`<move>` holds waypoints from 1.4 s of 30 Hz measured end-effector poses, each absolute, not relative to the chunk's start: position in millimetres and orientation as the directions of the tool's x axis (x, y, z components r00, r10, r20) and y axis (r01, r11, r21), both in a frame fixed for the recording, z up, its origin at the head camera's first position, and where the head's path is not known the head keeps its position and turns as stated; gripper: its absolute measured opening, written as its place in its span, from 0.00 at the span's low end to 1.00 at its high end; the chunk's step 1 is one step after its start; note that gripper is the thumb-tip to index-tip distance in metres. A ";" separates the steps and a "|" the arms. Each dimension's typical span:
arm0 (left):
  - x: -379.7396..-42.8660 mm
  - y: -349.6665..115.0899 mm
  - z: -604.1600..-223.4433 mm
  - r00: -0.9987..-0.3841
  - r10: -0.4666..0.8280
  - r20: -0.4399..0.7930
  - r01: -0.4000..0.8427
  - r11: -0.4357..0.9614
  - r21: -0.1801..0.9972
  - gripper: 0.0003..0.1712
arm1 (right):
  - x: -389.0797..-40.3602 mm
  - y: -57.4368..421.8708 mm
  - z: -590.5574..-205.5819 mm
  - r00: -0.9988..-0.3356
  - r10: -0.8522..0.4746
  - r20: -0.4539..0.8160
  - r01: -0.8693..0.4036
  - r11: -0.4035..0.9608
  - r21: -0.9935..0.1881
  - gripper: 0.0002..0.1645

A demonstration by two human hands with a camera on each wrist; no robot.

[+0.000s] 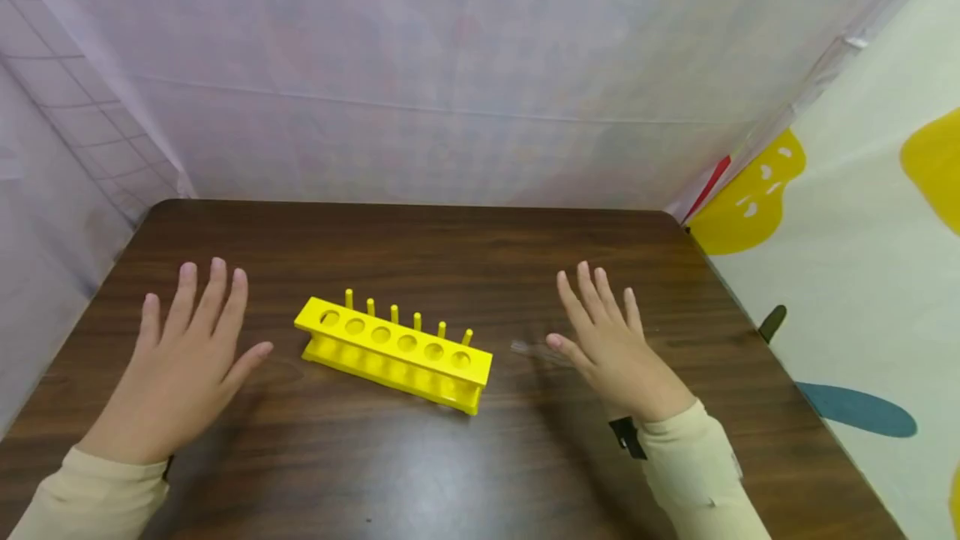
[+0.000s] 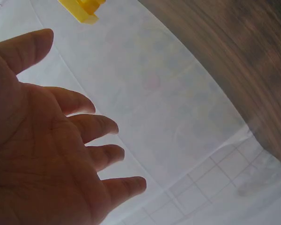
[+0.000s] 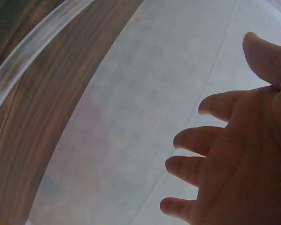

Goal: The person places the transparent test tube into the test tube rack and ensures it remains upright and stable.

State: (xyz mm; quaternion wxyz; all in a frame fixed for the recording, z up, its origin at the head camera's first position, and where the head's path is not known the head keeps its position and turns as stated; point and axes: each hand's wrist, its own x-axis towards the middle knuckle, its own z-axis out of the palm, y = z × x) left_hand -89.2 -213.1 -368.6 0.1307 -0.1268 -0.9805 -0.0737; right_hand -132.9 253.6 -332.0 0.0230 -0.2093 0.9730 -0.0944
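Observation:
A yellow test tube rack (image 1: 393, 348) stands on the table at a slant, with a row of round holes on top and several upright pegs behind. One corner of the rack (image 2: 84, 10) shows at the top of the left wrist view. To its left my left hand (image 1: 183, 365) hovers with fingers spread, holding nothing. My right hand (image 1: 618, 352) is held over the table to the right of the rack, its fingers spread too. By the right thumb lies a clear tube (image 1: 525, 347), partly hidden by that hand; the right wrist view shows the transparent tube (image 3: 30, 44) across its upper left.
The dark wood-grain table (image 1: 420, 240) has rounded far corners. A pale curtain (image 1: 450, 65) hangs behind it. On the right is a white sheet (image 1: 862, 290) with yellow and blue shapes, and on the left a white grid-patterned sheet (image 1: 75, 107).

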 end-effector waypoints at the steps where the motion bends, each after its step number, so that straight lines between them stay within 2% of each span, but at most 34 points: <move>1: -89.6 -212.5 -368.8 -0.934 0.233 0.271 0.271 0.956 0.111 0.52 | -133.5 253.9 -332.6 -0.911 -0.412 -0.012 -0.402 0.894 -0.196 0.48; 8: -98.0 -208.6 -372.5 -0.929 0.270 0.254 0.321 0.928 0.187 0.50 | -143.9 256.7 -343.9 -0.878 -0.471 -0.082 -0.445 0.868 -0.222 0.52; 14: -106.7 -200.5 -378.1 -0.926 0.328 0.189 0.372 0.881 0.293 0.50 | -154.7 258.2 -359.0 -0.845 -0.524 -0.107 -0.506 0.848 -0.155 0.47; 18: -112.8 -192.8 -382.2 -0.887 0.366 0.281 0.439 0.857 0.269 0.48 | -163.1 256.8 -370.1 -0.829 -0.549 -0.107 -0.540 0.835 -0.103 0.39; 22: -117.0 -188.1 -383.1 -0.827 0.389 0.406 0.507 0.828 0.239 0.44 | -168.6 254.0 -381.3 -0.803 -0.594 -0.052 -0.592 0.804 -0.050 0.29; 28: -121.5 -185.2 -386.6 -0.761 0.414 0.500 0.575 0.787 0.224 0.33 | -172.3 249.8 -388.5 -0.802 -0.597 -0.008 -0.597 0.802 0.000 0.18; 37: -121.5 -179.8 -390.3 -0.763 0.391 0.515 0.569 0.783 0.249 0.28 | -174.3 246.1 -387.7 -0.808 -0.588 -0.016 -0.589 0.808 0.030 0.14; 42: -122.1 -178.5 -391.4 -0.776 0.360 0.518 0.551 0.786 0.281 0.25 | -170.6 249.6 -376.4 -0.814 -0.580 -0.013 -0.578 0.813 -0.077 0.11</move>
